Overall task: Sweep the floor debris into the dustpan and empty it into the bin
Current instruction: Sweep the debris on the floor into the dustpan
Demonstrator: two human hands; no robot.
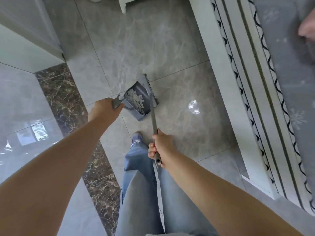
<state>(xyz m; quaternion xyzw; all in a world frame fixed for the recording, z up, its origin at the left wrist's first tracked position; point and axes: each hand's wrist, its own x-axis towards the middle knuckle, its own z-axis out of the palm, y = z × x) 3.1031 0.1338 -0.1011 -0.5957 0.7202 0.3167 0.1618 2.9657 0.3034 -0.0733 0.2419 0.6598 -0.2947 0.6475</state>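
Left hand (104, 108) gripping dustpan (138, 101) of debris (136, 98), right hand (162, 147) gripping broom (153, 114)

My left hand (104, 109) covered most of the dustpan handle (116, 103), so I could not see how my fingers lay under it. My right hand (161, 147) hid the upper part of the broom handle (153, 118). The broom head (150, 87) stood edge-on behind the dustpan (138, 101), its bristles mostly hidden. The pale debris (135, 97) was too small to identify. A blurred shape (306, 29) at the picture's right edge was cut off. White furniture (123, 4) was cropped at the top.
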